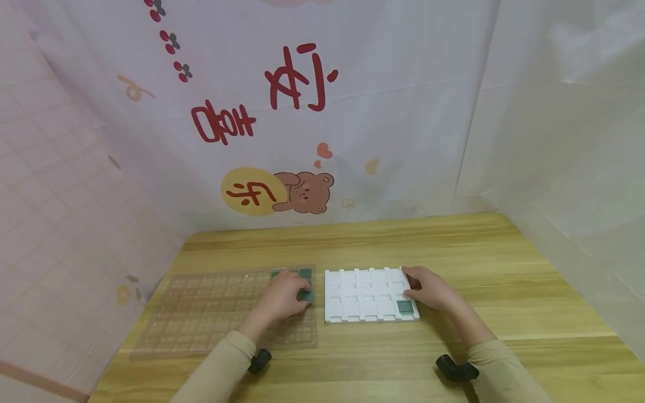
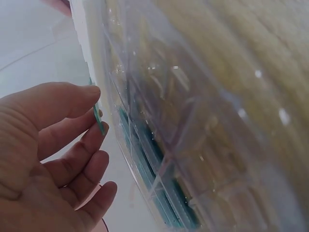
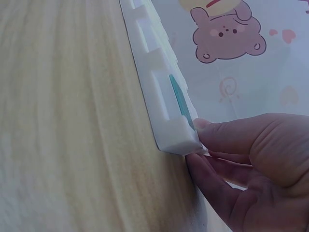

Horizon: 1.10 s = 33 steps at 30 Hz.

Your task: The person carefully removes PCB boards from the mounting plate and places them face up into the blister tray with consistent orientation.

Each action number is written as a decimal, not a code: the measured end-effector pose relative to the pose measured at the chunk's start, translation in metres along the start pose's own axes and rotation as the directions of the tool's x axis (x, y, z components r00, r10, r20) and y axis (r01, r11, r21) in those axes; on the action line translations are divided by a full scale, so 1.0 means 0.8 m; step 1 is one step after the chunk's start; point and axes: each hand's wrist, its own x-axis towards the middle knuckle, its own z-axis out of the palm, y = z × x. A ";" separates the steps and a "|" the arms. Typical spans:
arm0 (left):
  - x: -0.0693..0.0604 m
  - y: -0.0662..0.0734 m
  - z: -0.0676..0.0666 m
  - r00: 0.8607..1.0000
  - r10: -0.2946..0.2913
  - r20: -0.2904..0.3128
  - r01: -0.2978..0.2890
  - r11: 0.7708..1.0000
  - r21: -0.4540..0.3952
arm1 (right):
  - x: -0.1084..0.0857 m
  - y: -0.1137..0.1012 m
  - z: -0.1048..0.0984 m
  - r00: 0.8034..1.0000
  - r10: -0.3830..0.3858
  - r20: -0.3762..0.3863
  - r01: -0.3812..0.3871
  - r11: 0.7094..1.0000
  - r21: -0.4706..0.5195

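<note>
My left hand (image 1: 283, 296) is over the right end of a clear plastic tray (image 1: 201, 305) divided into small pockets. Between its thumb and fingers it pinches a thin green square piece (image 2: 98, 118), seen edge-on in the left wrist view. More green pieces (image 1: 305, 273) lie in the clear tray beside that hand. To the right is a white tray (image 1: 353, 292) with two rows of recesses; one green square (image 1: 405, 307) lies in its front right recess. My right hand (image 1: 428, 286) holds the white tray's right edge, its thumb close to the green square in the right wrist view.
Both trays lie on a wood-grain table (image 1: 373, 361). A white printed curtain (image 1: 403, 112) stands behind the table and along its sides. Black wrist mounts (image 1: 456, 369) stick out from both sleeves, low over the tabletop.
</note>
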 end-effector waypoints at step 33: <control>0.006 -0.010 0.006 0.999 -0.008 0.046 0.009 1.000 -0.018 | 0.000 -0.001 0.002 1.000 0.030 0.004 -0.030 0.999 0.027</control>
